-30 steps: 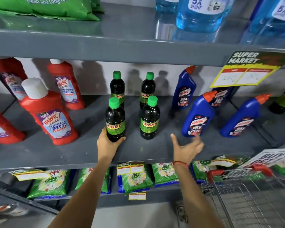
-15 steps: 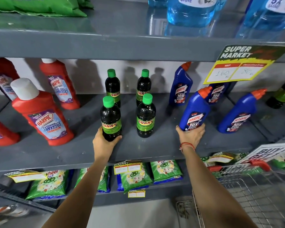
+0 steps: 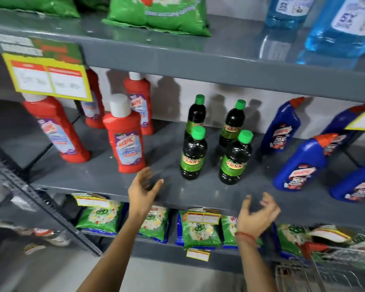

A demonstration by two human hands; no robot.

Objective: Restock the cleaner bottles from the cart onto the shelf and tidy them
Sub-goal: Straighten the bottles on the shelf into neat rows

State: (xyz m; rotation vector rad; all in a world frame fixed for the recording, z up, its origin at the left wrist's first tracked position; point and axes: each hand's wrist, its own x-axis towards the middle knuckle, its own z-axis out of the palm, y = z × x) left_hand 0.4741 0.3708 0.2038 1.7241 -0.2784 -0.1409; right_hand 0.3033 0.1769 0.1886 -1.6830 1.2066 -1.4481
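Note:
Several dark Sunny bottles with green caps stand in two rows on the grey middle shelf (image 3: pixel 105 175); the front left one (image 3: pixel 193 153) and the front right one (image 3: pixel 236 159) are upright. Red Harpic bottles stand to their left, the nearest one (image 3: pixel 124 138) in front. Blue Harpic bottles (image 3: pixel 299 163) lean at the right. My left hand (image 3: pixel 143 189) hovers open just in front of the shelf edge, below the nearest red bottle and touching nothing. My right hand (image 3: pixel 257 213) is open and blurred, lower and apart from the blue bottles.
The wire cart (image 3: pixel 316 272) with its red handle sits at the lower right. Green detergent packs (image 3: pixel 200 230) fill the shelf below. Blue liquid jugs (image 3: pixel 343 26) and green bags (image 3: pixel 158 15) stand on the top shelf. A yellow price sign (image 3: pixel 49 79) hangs at the upper left.
My left hand let go of the front left Sunny bottle and my right hand left the blue Harpic bottle. Both hands drew back, open. The view swung left.

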